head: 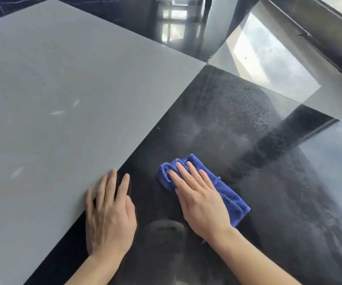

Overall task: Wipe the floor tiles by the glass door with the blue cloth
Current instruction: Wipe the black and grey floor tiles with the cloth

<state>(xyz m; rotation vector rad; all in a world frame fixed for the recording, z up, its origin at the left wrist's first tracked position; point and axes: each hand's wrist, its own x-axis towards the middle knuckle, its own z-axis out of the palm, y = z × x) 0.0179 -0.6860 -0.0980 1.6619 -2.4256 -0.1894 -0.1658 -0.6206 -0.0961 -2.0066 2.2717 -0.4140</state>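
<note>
Right hand (199, 200) flat on blue cloth (230, 199) (grip open, cloth beneath palm), left hand (109, 214) splayed on floor.

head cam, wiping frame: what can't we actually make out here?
- Floor under the blue cloth: head view, hidden by the cloth and the right hand.
- Left hand palm contact: hidden by the hand's own back.
- Dark shape between the wrists: too blurred to identify.
- Both forearms: cut off at the bottom edge.
- Glass door: reflections mask what lies behind.
</note>
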